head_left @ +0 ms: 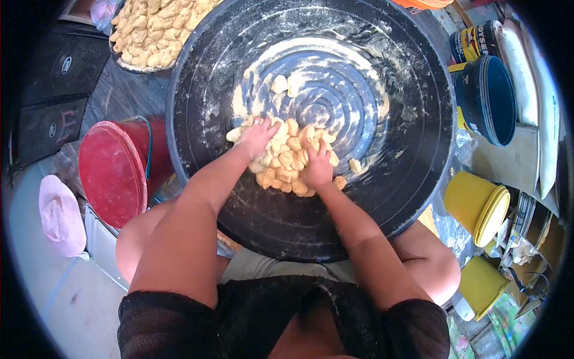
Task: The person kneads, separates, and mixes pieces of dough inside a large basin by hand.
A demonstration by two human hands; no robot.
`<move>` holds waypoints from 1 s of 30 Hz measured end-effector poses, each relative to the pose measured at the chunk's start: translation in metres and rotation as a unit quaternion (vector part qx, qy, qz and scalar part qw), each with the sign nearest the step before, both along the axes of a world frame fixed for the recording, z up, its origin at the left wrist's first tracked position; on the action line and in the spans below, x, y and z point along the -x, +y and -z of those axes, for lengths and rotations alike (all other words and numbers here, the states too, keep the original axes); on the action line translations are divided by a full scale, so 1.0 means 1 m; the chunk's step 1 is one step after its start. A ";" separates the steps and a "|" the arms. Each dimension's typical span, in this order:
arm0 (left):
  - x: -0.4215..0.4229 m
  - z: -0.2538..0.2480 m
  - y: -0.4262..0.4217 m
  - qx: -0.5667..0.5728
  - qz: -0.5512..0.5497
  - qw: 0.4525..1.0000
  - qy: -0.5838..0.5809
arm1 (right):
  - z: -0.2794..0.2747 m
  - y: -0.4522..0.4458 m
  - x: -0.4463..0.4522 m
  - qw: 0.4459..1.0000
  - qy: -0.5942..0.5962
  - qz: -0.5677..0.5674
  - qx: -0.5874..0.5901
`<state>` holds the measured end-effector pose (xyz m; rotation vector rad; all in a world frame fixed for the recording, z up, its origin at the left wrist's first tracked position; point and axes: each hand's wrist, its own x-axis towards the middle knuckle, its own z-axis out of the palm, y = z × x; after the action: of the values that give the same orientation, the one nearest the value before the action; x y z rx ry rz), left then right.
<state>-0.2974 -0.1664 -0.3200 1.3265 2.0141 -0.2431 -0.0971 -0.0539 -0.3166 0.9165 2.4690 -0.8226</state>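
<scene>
A heap of rounded, pale tan lumps, resembling pieces of dough, lies in a wide black round tub. Yellowish powder coats much of the tub's floor. My left hand rests on the heap's left side, fingers spread. On the right side, my right hand presses among the lumps with its fingers apart. Neither hand is closed round a lump. Two pale lumps sit apart, farther back, and a small one lies to the right of my right hand.
A tray full of similar lumps stands at upper left. Left of the tub is a red lidded bucket, with a pink hat beyond it. A dark blue bucket and yellow buckets stand on the right.
</scene>
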 end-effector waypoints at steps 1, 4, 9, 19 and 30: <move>-0.001 0.006 -0.002 -0.024 -0.015 0.999 -0.021 | 0.002 -0.002 0.001 0.999 0.032 0.020 0.008; 0.004 0.015 -0.001 -0.119 -0.099 0.984 -0.088 | 0.011 -0.002 0.015 0.982 0.166 0.089 0.011; 0.024 0.020 0.005 -0.224 -0.165 0.938 -0.207 | 0.005 0.010 0.041 0.950 0.250 0.114 0.151; 0.145 -0.166 0.032 -0.309 -0.252 0.882 -0.253 | -0.135 0.044 0.194 0.823 0.364 0.187 0.394; 0.403 -0.197 -0.036 -0.395 -0.363 0.843 0.032 | -0.204 0.030 0.500 0.842 0.365 0.004 0.397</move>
<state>-0.7008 -0.2023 -0.1233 0.8429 2.6281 1.0021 -0.5969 -0.0235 -0.1128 0.3073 2.2201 -2.2922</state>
